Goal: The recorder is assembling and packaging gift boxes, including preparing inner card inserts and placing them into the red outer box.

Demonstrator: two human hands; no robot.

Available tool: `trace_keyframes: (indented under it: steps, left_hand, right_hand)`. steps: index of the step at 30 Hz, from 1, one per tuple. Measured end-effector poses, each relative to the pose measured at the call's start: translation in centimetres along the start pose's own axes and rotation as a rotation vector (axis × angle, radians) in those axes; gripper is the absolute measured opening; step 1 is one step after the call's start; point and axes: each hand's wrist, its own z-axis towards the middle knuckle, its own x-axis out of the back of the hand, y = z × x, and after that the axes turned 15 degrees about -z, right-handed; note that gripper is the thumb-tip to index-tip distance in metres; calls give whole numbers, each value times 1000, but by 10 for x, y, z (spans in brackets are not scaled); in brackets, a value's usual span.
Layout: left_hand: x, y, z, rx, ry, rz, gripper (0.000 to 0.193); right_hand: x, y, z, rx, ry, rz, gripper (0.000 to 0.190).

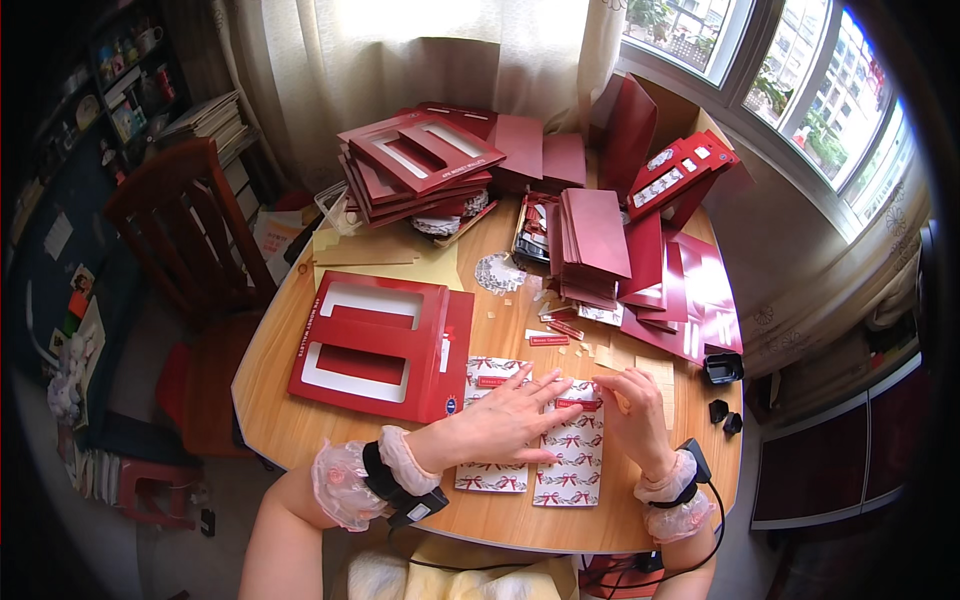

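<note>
Two white cards printed with red bows and green sprigs lie side by side before me. My left hand (499,424) is spread flat, palm down, across the left card (491,478) and onto the right card (568,480), fingertips near its red label (576,404). The left card bears a red label (491,382) too. My right hand (636,409) is bent over the right card's upper right corner, thumb and forefinger close together; whether something small is between them cannot be told. A red windowed cardboard box (375,346) lies left of the cards.
Loose red labels (550,340) and small yellowish paper bits lie beyond the cards. Behind stand a stack of red folded cards (596,232) and a pile of red windowed boxes (427,154). Small black containers (724,367) sit at the right edge. Cables hang below the table.
</note>
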Motion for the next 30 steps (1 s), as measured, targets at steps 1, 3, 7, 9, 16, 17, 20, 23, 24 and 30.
trace_keyframes:
  steps: [1, 3, 7, 9, 16, 17, 20, 23, 24, 30]
  left_hand:
    - [-1, -1, 0, -5, 6, -2, 71]
    - [0, 0, 0, -10, 11, -5, 71]
    - [1, 1, 1, -2, 3, 7, 72]
    - [2, 2, 1, -1, 4, 10, 72]
    - [2, 2, 2, 9, -2, -3, 72]
    - [2, 3, 2, 15, -2, -13, 73]
    - [-2, -1, 1, -8, 36, -29, 73]
    - [1, 1, 1, 28, -9, -25, 73]
    - [2, 2, 1, 28, -9, -26, 73]
    - [2, 2, 1, 37, -12, -31, 73]
  right_hand:
    - [0, 0, 0, 1, 0, 0, 12]
    - [-1, 1, 0, 7, -3, 6, 12]
    - [-1, -1, 1, 24, 13, 0, 12]
    - [-1, -1, 0, 17, 1, 0, 12]
    - [0, -2, -2, -20, -11, 5, 15]
    - [-1, -2, -3, -24, -21, 8, 16]
    - [-2, -1, -3, -19, -45, 11, 17]
    - [-5, -1, -4, -27, -93, 18, 16]
    - [-7, -2, -5, -40, -125, 26, 16]
    - [-9, -5, -5, -21, -112, 31, 16]
